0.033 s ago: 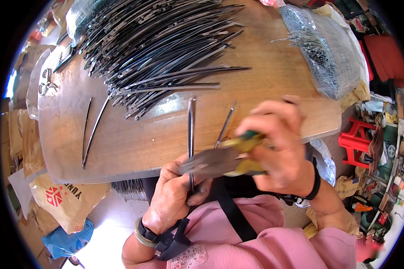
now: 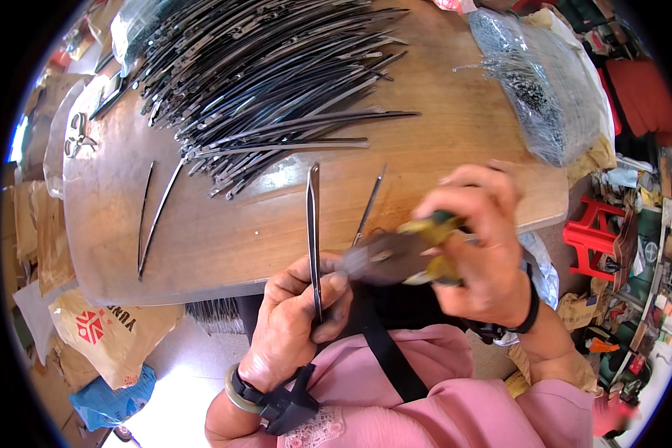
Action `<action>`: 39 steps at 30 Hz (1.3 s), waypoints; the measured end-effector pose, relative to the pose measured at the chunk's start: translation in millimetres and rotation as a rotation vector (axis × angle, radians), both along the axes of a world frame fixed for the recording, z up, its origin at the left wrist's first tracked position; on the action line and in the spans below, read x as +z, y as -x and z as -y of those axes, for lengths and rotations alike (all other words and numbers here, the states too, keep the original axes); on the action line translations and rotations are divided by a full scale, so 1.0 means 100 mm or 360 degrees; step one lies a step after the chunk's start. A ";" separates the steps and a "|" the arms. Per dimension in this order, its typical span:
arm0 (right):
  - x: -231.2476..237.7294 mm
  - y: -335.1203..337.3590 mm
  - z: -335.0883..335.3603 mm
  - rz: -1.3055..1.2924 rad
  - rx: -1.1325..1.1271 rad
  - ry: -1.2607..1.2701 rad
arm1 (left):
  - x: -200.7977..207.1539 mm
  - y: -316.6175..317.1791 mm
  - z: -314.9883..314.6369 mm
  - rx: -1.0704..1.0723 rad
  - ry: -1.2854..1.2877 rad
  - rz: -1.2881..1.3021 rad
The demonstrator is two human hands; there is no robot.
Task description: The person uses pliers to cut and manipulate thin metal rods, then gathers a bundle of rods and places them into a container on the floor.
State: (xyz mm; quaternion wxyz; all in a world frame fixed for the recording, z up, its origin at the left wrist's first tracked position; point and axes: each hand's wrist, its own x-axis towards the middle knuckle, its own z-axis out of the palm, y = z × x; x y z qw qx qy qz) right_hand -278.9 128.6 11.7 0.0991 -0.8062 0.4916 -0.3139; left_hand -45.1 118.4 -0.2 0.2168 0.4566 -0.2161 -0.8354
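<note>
My left hand (image 2: 295, 302) is closed around a long, thin dark metal strip (image 2: 313, 216). It stands nearly upright from my fingers and looks doubled, with a rounded top end. In my right hand (image 2: 481, 243) are pliers (image 2: 390, 257) with yellow and green handles, blurred by motion. Their jaws point left, close to the fingertips of my left hand; whether they touch anything I cannot tell. Just behind the pliers a separate thin dark strip (image 2: 371, 201) lies on the table. A large heap of similar dark strips (image 2: 254, 89) covers the far left of the tabletop.
The wooden table (image 2: 455, 97) has a curved near edge. Two strips (image 2: 148, 224) lie apart at its left, with scissors (image 2: 78, 137) beyond. A clear plastic bag of thin wire pieces (image 2: 537, 89) sits at the far right. A red stool (image 2: 593, 235) stands right of the table.
The pliers have moved right, off the strip in my left hand, together with my right hand. The upper end of that strip has shifted slightly left.
</note>
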 end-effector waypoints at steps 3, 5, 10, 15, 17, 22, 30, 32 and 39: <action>-0.03 0.18 -0.12 0.0177 -0.0001 -0.0312 | 0.00 -0.01 -0.07 0.0196 0.0222 -0.0006; 0.05 0.17 -0.22 0.0172 0.0087 -0.0577 | 0.04 0.03 -0.15 0.0207 0.0581 0.0213; 0.08 0.15 -0.31 0.0291 0.0186 -0.0910 | 0.05 0.04 -0.20 0.0071 0.1195 0.0409; 0.07 0.15 -0.33 0.0084 0.0301 -0.0816 | 0.02 0.07 -0.17 -0.0015 0.1305 0.0496; -0.02 0.13 -0.37 -0.0110 0.0361 -0.0671 | -0.02 0.06 -0.14 -0.0005 0.1263 0.0556; -0.03 -0.08 -0.20 -0.0152 0.0504 -0.0714 | -0.16 -0.12 -0.24 0.0292 0.1096 0.0598; 0.14 0.37 0.32 -0.0139 0.0065 -0.0340 | -0.18 -1.31 -0.06 0.0704 0.1087 0.1212; 0.12 0.62 0.74 -0.0509 -0.0126 0.0169 | -0.11 -1.61 0.10 0.0758 0.1193 0.1583; 0.08 0.69 1.10 -0.0971 -0.0044 0.0391 | -0.07 -1.24 0.47 0.0005 0.2149 0.1930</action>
